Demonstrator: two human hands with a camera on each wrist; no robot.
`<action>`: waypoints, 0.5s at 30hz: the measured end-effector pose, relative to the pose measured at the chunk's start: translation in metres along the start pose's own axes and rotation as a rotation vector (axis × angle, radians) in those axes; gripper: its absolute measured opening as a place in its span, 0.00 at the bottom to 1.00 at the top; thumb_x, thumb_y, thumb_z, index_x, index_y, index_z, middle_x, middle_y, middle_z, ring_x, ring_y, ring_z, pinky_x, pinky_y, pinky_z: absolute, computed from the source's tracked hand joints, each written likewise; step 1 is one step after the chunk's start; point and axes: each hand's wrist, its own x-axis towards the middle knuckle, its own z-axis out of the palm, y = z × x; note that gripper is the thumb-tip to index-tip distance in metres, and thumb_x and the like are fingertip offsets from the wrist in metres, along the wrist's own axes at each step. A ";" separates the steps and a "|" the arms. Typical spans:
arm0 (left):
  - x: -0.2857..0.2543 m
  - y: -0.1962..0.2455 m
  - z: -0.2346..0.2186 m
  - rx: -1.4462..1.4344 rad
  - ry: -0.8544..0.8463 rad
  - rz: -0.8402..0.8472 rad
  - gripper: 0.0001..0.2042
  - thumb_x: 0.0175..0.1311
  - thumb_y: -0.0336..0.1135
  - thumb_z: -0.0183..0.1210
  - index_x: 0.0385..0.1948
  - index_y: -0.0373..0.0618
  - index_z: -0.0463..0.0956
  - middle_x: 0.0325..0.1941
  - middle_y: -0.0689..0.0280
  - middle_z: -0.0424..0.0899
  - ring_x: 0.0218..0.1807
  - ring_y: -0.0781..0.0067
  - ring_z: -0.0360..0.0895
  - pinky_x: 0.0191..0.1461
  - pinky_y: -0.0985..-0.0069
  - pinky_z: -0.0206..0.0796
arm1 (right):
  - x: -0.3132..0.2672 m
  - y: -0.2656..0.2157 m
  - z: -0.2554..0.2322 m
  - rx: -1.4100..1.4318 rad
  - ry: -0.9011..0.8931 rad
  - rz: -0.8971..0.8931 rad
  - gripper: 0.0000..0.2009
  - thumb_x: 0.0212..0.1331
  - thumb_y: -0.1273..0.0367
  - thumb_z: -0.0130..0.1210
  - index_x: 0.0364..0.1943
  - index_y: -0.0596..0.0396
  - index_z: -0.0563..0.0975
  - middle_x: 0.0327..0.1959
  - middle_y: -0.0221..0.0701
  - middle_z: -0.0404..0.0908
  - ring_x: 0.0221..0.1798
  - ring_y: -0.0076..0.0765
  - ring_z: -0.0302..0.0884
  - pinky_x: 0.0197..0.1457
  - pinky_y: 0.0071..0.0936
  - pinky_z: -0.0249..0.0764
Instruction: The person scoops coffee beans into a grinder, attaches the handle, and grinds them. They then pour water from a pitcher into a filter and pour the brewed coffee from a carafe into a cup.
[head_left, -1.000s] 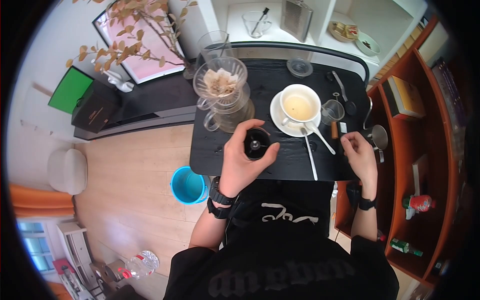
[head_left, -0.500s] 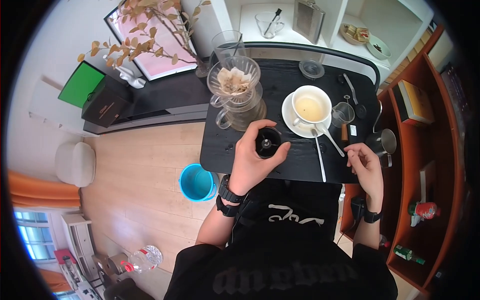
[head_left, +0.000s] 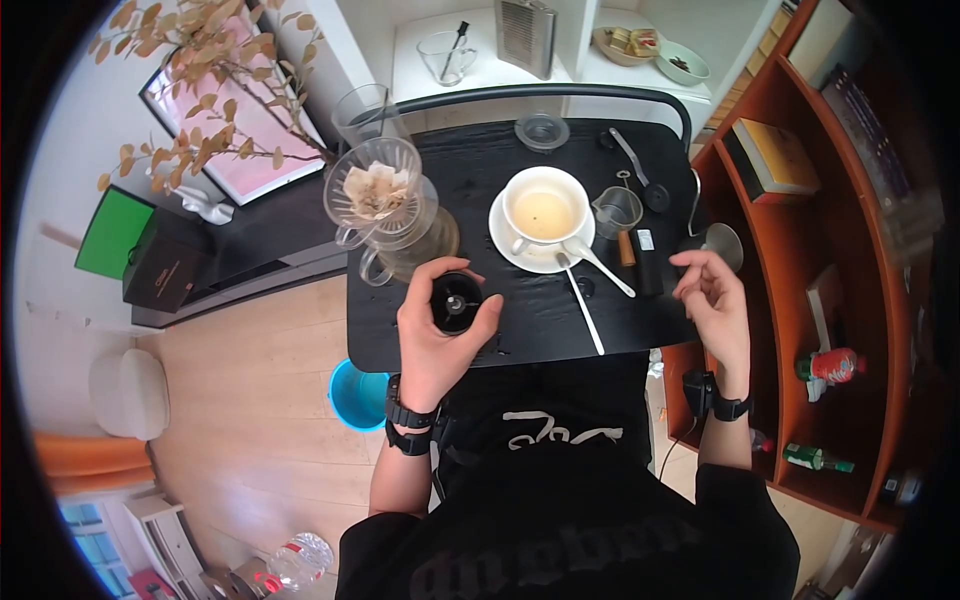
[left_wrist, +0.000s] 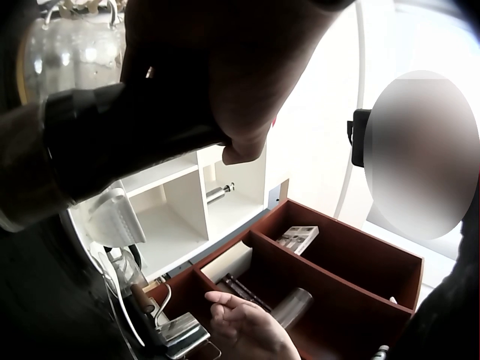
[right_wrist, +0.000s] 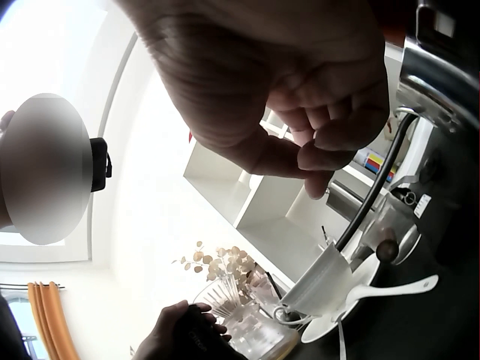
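Observation:
My left hand [head_left: 425,345] grips a black hand coffee grinder [head_left: 457,303], fingers and thumb curled round its body; its top is uncovered, showing a metal shaft. The left wrist view shows the grinder tilted, with a paler lower section [left_wrist: 22,169]. Just beyond it stands a glass server [head_left: 418,240] under a clear dripper [head_left: 345,200] holding a paper filter with grounds. My right hand [head_left: 718,305] hovers by the table's right edge with loosely bent fingers, holding nothing. Nearest to it lies a black bar with a white label [head_left: 650,272], beside a brown wooden handle [head_left: 627,248].
A white cup [head_left: 545,205] of pale liquid stands on a saucer [head_left: 497,225] with two spoons [head_left: 588,318]. Further right are a small glass [head_left: 618,212], a silver crank with black ends [head_left: 629,155] and a steel pitcher [head_left: 722,243]. A blue bucket [head_left: 357,395] sits on the floor.
My right hand has drawn off the black bar and moved right, beyond it. The left hand keeps its grip on the grinder. The head view has swung.

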 end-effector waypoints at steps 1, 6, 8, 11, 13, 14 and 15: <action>0.000 -0.001 0.000 -0.003 -0.001 0.000 0.19 0.56 0.25 0.67 0.50 0.41 0.73 0.39 0.66 0.83 0.41 0.81 0.77 0.48 0.81 0.70 | 0.000 -0.003 -0.005 -0.011 0.064 -0.046 0.18 0.56 0.84 0.44 0.50 0.56 0.77 0.31 0.22 0.74 0.33 0.12 0.69 0.36 0.12 0.64; 0.001 -0.005 0.002 0.012 0.029 0.049 0.22 0.53 0.26 0.70 0.49 0.41 0.72 0.36 0.67 0.84 0.36 0.83 0.77 0.44 0.81 0.71 | -0.005 0.017 -0.034 -0.117 0.492 -0.291 0.11 0.66 0.80 0.48 0.51 0.58 0.75 0.36 0.21 0.73 0.37 0.12 0.69 0.40 0.13 0.67; 0.002 -0.005 0.001 0.029 0.028 0.055 0.22 0.53 0.26 0.71 0.49 0.41 0.72 0.36 0.67 0.84 0.36 0.83 0.77 0.44 0.81 0.71 | -0.010 0.029 -0.044 -0.182 0.604 -0.257 0.09 0.68 0.77 0.50 0.50 0.59 0.75 0.38 0.21 0.73 0.38 0.12 0.68 0.41 0.13 0.67; 0.002 -0.007 0.001 0.028 0.022 0.056 0.22 0.53 0.26 0.71 0.49 0.41 0.72 0.36 0.67 0.84 0.36 0.83 0.78 0.45 0.81 0.71 | -0.018 0.039 -0.043 -0.188 0.615 -0.224 0.07 0.68 0.77 0.50 0.47 0.58 0.75 0.38 0.20 0.73 0.37 0.12 0.68 0.42 0.13 0.66; 0.000 -0.006 0.000 0.018 0.013 0.041 0.21 0.54 0.26 0.70 0.50 0.41 0.72 0.37 0.66 0.83 0.38 0.82 0.77 0.46 0.81 0.71 | -0.022 0.033 -0.033 -0.185 0.592 -0.212 0.07 0.68 0.77 0.50 0.46 0.58 0.76 0.37 0.20 0.73 0.37 0.12 0.67 0.42 0.13 0.66; 0.000 -0.005 0.000 0.012 0.007 0.026 0.21 0.55 0.26 0.69 0.50 0.41 0.72 0.39 0.66 0.83 0.40 0.82 0.77 0.48 0.81 0.70 | -0.022 0.034 -0.029 -0.161 0.586 -0.221 0.06 0.68 0.77 0.50 0.46 0.58 0.76 0.37 0.20 0.73 0.37 0.12 0.67 0.42 0.13 0.66; 0.000 -0.003 0.000 0.007 0.001 0.014 0.20 0.56 0.25 0.67 0.50 0.41 0.73 0.40 0.66 0.83 0.41 0.81 0.77 0.49 0.81 0.69 | -0.020 0.035 -0.024 -0.136 0.581 -0.232 0.06 0.68 0.77 0.50 0.46 0.57 0.76 0.37 0.20 0.73 0.37 0.12 0.67 0.42 0.13 0.65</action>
